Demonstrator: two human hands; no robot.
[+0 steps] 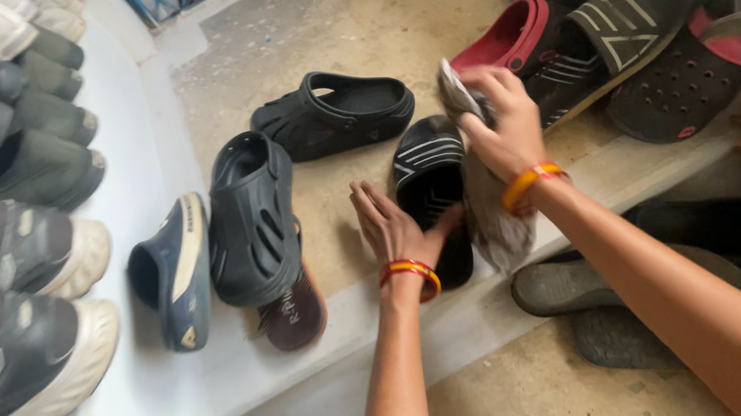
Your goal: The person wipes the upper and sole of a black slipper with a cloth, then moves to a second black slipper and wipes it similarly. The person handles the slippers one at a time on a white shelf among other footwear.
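Note:
My left hand (391,227) rests on the near end of a black slide sandal with white stripes (429,167), thumb hooked at its edge and fingers spread flat beside it on the step. Just to its right, my right hand (503,124) is raised above the sandal and clutches a grey rag (492,217) that hangs down past the step's edge. Both wrists wear red and yellow bangles.
Black clogs (252,217) (335,111), a navy slipper (174,273) and a brown sandal (296,314) lie left of the sandal. A red clog (511,36), striped slide (618,27) and more sandals crowd the right. Sneakers (9,373) line the white ledge at left. Worn slippers (558,292) sit on the lower floor.

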